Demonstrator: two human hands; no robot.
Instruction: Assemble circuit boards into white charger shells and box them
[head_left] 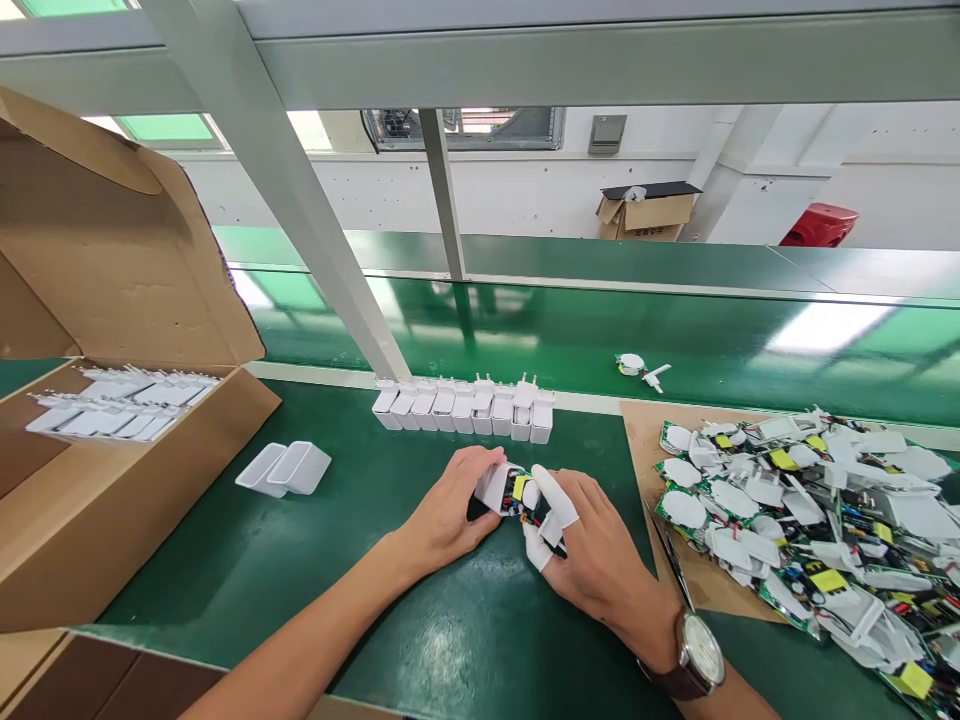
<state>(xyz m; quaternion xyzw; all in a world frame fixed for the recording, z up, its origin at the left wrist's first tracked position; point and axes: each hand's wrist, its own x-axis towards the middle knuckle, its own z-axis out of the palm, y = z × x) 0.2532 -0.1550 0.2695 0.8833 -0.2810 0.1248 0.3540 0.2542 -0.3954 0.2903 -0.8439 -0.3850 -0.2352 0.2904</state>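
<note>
Just this side of the row of white housings (pixel 463 412), I see the left hand (pixel 448 508), grip clamped on a white casing (pixel 492 488), and the right hand (pixel 600 545) clamped on a circuit board (pixel 518 488) at its mouth.

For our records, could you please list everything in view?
circuit-board assembly: one, white and yellow, centre
housings: about nine, white, centre row
shells: two, white, left
cartons: several, brown, left and back
pronged pieces: many, white, left carton
circuit boards: many, green and white, right
sheet: one, brown, right
slim tool: one, dark, sheet's edge
small pieces: two, white, far bench
table: one, green, underneath
frame: one, grey, behind
red object: one, red, back
watch: one, silver, right wrist
left hand: one, bare, centre
right hand: one, white covers, centre
</note>
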